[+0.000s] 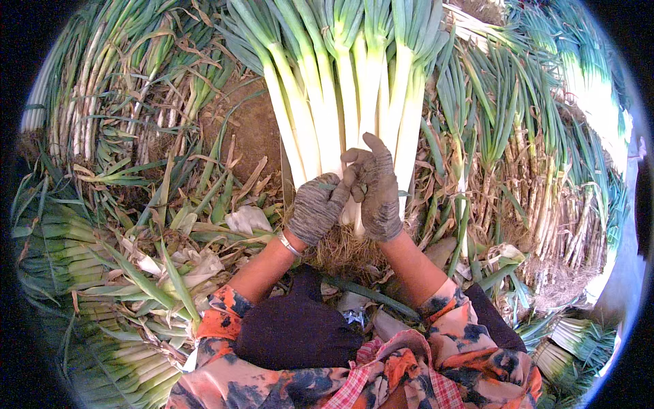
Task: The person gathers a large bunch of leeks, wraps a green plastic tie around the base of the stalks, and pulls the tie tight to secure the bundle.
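the left hand [318, 210] and right hand [379, 194], gloved, meet over the leeks [325, 116], left fingers together, right ones partly curled; whether they clamp anything, i cannot tell.

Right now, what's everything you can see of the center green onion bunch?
The green onion bunch has thick, smooth white stalks shading through pale green into darker green leaves. It lies lengthwise at center, stalks side by side, roots at the lower end, leaves fanning out and cut off by the picture's top edge. The roots look fine, tangled and brownish. The gloved left hand and right hand cover part of the lower stalks, fingers meeting above them; contact is unclear. No tie shows.
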Demonstrator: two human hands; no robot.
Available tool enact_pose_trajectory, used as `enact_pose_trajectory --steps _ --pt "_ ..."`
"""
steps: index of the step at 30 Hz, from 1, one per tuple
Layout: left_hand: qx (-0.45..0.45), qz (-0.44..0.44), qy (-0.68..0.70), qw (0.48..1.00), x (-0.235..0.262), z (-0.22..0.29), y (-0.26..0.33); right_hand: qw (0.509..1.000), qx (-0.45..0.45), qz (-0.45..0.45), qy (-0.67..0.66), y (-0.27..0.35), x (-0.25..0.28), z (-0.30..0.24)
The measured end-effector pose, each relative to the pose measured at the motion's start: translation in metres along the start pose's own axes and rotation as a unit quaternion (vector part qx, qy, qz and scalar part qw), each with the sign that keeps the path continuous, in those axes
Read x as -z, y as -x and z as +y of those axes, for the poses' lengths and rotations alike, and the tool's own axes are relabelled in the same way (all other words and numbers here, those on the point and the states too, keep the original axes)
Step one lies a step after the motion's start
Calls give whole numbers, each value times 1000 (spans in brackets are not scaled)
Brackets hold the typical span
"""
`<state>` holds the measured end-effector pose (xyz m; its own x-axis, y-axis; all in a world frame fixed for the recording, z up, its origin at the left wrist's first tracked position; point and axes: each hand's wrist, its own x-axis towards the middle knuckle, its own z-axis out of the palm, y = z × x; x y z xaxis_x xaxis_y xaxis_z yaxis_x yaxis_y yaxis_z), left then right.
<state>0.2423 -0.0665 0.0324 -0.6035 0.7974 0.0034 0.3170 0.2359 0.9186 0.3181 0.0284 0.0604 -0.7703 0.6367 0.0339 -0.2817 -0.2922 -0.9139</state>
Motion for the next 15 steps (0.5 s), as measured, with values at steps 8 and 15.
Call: enact_pose_trajectory --steps 8,15 --pt "-18 0 -19 1000 2 4 5 998 6 -20 -59 -1 12 6" --pt "-25 -17 -86 996 -1 18 3 971 -45 -23 -235 2 21 1"
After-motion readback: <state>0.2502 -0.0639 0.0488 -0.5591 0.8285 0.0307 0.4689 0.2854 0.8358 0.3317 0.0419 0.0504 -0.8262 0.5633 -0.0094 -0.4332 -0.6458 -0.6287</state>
